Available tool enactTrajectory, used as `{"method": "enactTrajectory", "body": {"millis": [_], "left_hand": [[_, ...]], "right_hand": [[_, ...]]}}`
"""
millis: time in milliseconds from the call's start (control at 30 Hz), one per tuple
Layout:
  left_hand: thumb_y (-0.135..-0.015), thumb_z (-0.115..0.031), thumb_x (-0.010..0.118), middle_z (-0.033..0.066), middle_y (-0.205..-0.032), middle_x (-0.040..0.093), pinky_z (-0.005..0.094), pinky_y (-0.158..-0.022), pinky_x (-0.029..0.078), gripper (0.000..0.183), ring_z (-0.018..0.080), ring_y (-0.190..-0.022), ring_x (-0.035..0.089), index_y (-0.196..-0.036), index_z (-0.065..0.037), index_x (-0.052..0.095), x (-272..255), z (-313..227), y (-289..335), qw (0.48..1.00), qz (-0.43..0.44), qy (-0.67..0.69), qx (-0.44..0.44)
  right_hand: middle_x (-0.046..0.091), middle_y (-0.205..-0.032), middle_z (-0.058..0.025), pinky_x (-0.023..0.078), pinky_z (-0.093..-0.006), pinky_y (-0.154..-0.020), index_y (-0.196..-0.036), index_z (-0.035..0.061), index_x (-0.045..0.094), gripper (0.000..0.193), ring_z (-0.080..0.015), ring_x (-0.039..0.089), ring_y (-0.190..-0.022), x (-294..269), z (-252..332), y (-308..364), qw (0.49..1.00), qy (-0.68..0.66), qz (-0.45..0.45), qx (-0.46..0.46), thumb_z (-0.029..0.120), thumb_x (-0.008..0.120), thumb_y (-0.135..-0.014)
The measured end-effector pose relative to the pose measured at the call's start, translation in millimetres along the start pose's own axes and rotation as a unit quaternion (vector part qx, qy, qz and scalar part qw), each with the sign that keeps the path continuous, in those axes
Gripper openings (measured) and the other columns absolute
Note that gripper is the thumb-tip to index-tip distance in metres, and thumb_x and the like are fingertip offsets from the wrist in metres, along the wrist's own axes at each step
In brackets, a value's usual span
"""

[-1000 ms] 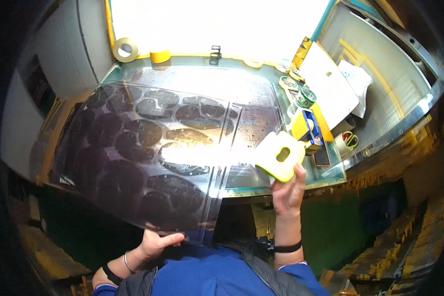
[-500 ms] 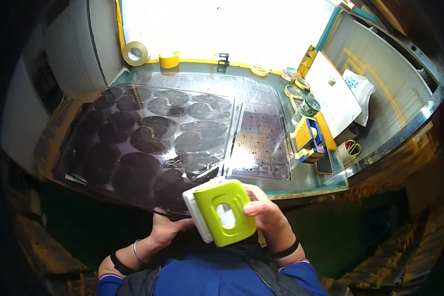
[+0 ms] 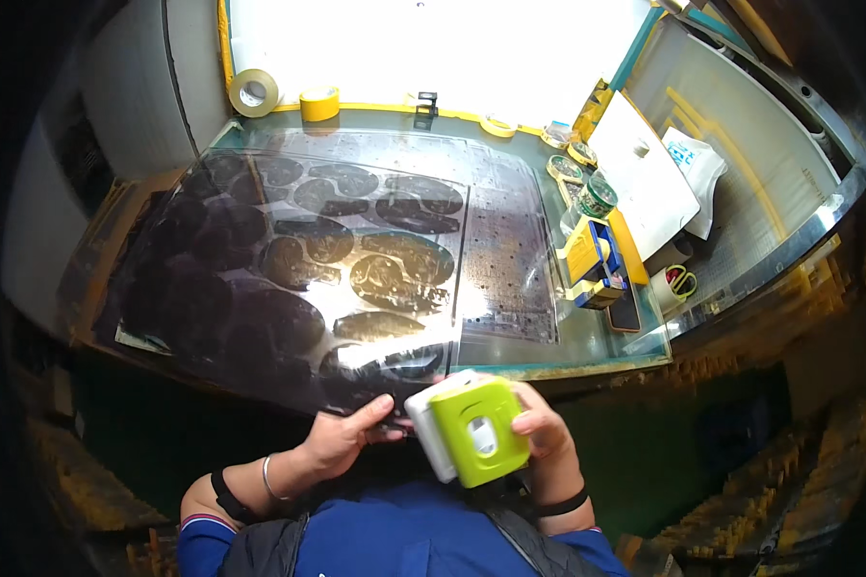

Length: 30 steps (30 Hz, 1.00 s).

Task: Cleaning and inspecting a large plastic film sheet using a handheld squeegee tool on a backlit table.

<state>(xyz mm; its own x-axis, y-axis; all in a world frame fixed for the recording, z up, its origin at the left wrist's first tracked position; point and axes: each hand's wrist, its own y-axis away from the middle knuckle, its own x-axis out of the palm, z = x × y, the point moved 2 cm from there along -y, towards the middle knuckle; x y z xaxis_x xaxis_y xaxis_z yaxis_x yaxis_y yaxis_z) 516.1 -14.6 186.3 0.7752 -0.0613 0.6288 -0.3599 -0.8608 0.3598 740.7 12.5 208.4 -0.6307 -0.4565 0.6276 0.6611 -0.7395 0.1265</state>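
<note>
A lime-green and white hole punch [image 3: 452,457] is gripped by its side in my right hand [image 3: 546,430], thumb on the green face. The punch is at the near edge of the glass-topped table, close to the near right corner of a dark film sheet [image 3: 289,207] with rounded black shapes. My left hand [image 3: 342,440] has the sheet's near edge between thumb and fingers, just left of the punch. Whether the sheet enters the punch's slot cannot be seen.
A light table [image 3: 611,351] carries the sheet over a perforated sheet [image 3: 510,250]. Tape rolls [image 3: 319,104] line its back edge. At right stand a blue and yellow tape dispenser [image 3: 597,260], a phone [image 3: 624,313], and a cup with green-handled scissors [image 3: 681,282].
The punch and my right hand have moved right and slightly nearer me. My left hand has shifted right along the sheet's edge toward the punch. The sheet has shifted slightly.
</note>
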Motion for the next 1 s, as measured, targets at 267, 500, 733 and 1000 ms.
{"method": "enactTrajectory", "body": {"millis": [267, 500, 733, 1000], "left_hand": [[-0.081, -0.007, 0.059, 0.0080, -0.086, 0.061, 0.0261, -0.060, 0.053, 0.012, 0.0210, -0.078, 0.062, -0.092, -0.003, 0.058, 4.0, -31.5, -1.6, 0.992, -0.051, -0.044, 0.102], [-0.080, -0.005, 0.059, 0.0078, -0.083, 0.061, 0.0250, -0.061, 0.052, 0.011, 0.0191, -0.078, 0.062, -0.091, -0.003, 0.058, 9.0, -28.3, -6.9, 0.990, -0.062, -0.055, 0.117], [-0.079, -0.005, 0.061, 0.0067, -0.086, 0.059, 0.0256, -0.063, 0.053, 0.017, 0.0203, -0.079, 0.062, -0.095, -0.004, 0.056, 9.9, -25.7, -8.9, 0.990, -0.056, -0.041, 0.126], [-0.081, -0.005, 0.058, 0.0075, -0.085, 0.061, 0.0243, -0.062, 0.052, 0.013, 0.0173, -0.077, 0.061, -0.093, -0.003, 0.057, 13.3, -23.2, -8.9, 0.989, -0.057, -0.050, 0.128]], "right_hand": [[0.050, -0.113, -0.0143, 0.039, -0.0339, -0.092, -0.119, -0.0040, 0.037, 0.049, -0.0216, 0.050, -0.105, -7.0, 10.6, 5.6, 0.929, -0.075, -0.240, -0.271, 0.024, 0.053, -0.081], [0.050, -0.114, -0.0141, 0.046, -0.0373, -0.086, -0.119, -0.0029, 0.034, 0.049, -0.0232, 0.054, -0.100, 13.1, -3.3, -13.3, 0.938, -0.101, -0.220, -0.248, 0.029, 0.050, -0.085], [0.045, -0.120, -0.0153, 0.045, -0.0407, -0.088, -0.125, 0.0019, 0.030, 0.060, -0.0271, 0.049, -0.109, 20.9, -6.9, -20.5, 0.955, -0.113, -0.191, -0.199, 0.039, 0.049, -0.083], [0.046, -0.120, -0.0149, 0.046, -0.0393, -0.086, -0.125, 0.0021, 0.031, 0.061, -0.0258, 0.050, -0.107, 23.7, -7.0, -21.9, 0.950, -0.105, -0.210, -0.205, 0.042, 0.049, -0.083]]}}
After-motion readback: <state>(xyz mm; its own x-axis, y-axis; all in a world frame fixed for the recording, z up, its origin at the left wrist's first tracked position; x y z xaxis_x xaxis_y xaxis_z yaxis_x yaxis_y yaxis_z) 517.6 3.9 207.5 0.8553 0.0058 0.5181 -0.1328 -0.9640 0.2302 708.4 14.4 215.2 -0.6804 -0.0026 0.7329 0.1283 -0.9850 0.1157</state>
